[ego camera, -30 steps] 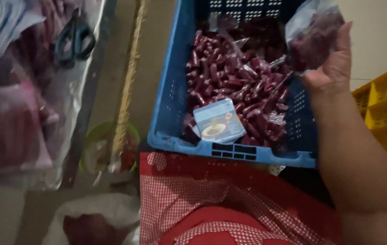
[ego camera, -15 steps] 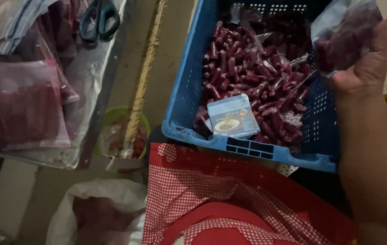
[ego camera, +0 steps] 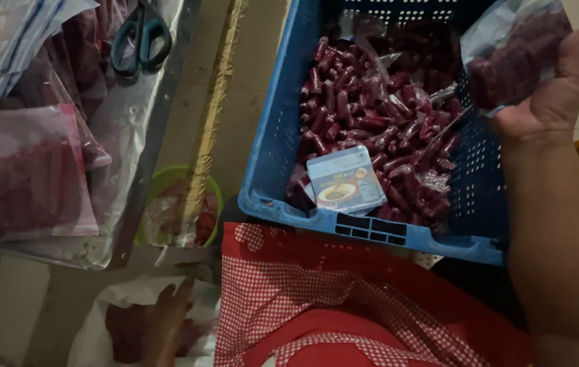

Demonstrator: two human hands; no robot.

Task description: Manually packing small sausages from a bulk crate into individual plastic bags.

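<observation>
At lower left the left hand (ego camera: 164, 326) reaches into a white plastic bag (ego camera: 109, 319), its grip hidden, while at upper right the right hand (ego camera: 541, 102) pinches a clear packet of dark-red sausages (ego camera: 514, 51) over the blue plastic crate (ego camera: 269, 170); better held firmly, upright.

The right hand (ego camera: 541, 102) gripped a clear plastic bag (ego camera: 514, 51) filled with dark red sausages, held above the far right corner of a blue plastic crate (ego camera: 269, 136). Loose red sausages (ego camera: 371, 115) filled the crate, with a small printed label card (ego camera: 346, 180) lying on them near the front wall. The left hand (ego camera: 167, 326) reached low into a white plastic bag (ego camera: 99, 319). Scissors (ego camera: 140, 41) lay on the table among packed bags (ego camera: 24, 177).
</observation>
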